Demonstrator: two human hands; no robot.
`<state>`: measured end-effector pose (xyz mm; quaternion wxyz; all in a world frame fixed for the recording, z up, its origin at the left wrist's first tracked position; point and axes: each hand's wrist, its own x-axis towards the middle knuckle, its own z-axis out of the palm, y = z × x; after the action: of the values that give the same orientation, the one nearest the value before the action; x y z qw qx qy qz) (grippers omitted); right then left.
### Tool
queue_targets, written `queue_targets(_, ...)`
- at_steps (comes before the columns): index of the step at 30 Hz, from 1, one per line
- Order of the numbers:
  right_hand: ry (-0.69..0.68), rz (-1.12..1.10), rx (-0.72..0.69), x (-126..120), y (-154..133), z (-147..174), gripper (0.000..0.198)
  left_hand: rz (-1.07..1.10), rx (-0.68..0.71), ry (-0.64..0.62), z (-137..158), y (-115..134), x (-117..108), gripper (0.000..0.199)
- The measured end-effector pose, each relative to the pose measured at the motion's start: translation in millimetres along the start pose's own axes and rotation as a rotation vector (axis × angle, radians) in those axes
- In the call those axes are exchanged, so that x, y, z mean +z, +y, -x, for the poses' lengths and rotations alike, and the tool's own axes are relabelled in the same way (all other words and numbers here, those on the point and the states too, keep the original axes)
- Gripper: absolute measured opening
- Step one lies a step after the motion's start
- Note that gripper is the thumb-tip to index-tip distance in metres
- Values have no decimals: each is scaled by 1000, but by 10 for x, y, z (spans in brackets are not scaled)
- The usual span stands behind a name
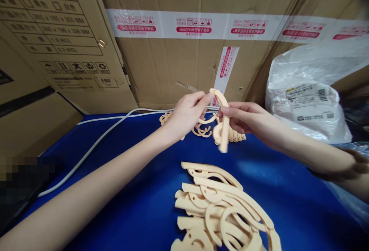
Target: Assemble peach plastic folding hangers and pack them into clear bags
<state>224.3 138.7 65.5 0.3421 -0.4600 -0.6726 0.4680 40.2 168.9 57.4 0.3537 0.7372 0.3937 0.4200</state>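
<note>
Left grip [188, 113]: pinching tan curved piece [225, 126]
Right grip [245, 116]: holding it midway
Carton [67, 51] behind far-left edge of tabletop [127, 189]: "2.3 (KG)"

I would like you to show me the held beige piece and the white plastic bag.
Beige piece [225, 127], head view: middle of its long strip.
White plastic bag [306, 101], head view: its printed front.
</note>
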Motion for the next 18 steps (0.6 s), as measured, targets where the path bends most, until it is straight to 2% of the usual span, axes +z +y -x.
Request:
queue_targets(2,39,-12,11,-77,-15,-49,28,-34,19,12,37,32,-128,40)
queue_targets(4,61,94,-54,-164,-24,-87,25,-84,27,-7,79,78,-233,43)
queue_targets(6,107,310,-176,-224,-39,-104,26,-125,13,-56,115,124,-286,44)
queue_targets(9,199,749,-380,-244,-58,-104,29,-148,-6,-135,158,159,-263,43)
queue_targets(12,236,1092,-488,-211,-42,-103,35,-250,81,-99,207,124,-172,41)
queue_targets(14,172,1097,-466,-193,-13,-116,36,-360,142,-28,235,60,-109,38)
queue_targets(18,-3,636,-310,-226,44,-183,35,-461,113,18,205,-144,-27,34)
